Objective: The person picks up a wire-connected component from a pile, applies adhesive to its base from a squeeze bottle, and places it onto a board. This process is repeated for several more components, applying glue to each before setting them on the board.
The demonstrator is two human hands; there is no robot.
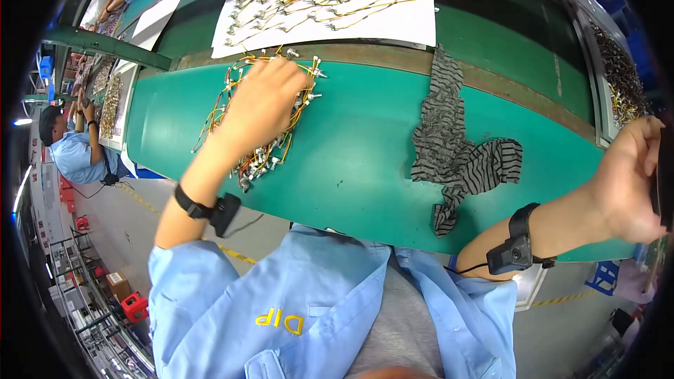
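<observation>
My left hand [270, 98] is over a loose pile of wired components [263, 158] on the green table, small metal parts with yellow, red and dark leads. Its fingers curl down into the pile, and what they hold is hidden. Far to the right, my right hand [621, 179] is closed at the picture's rim, against the edge of a dark thing [664, 175] that is mostly cut off. Beyond the left hand lies a white sheet [393, 24] with similar wired components [302, 0] in rows.
A crumpled grey and black striped cloth [456, 140] lies on the green table [351, 168]. Framed trays of wired parts [614, 84] stand at the right. A green metal bar [105, 45] crosses the far left. Co-workers in blue [77, 147] sit at the left.
</observation>
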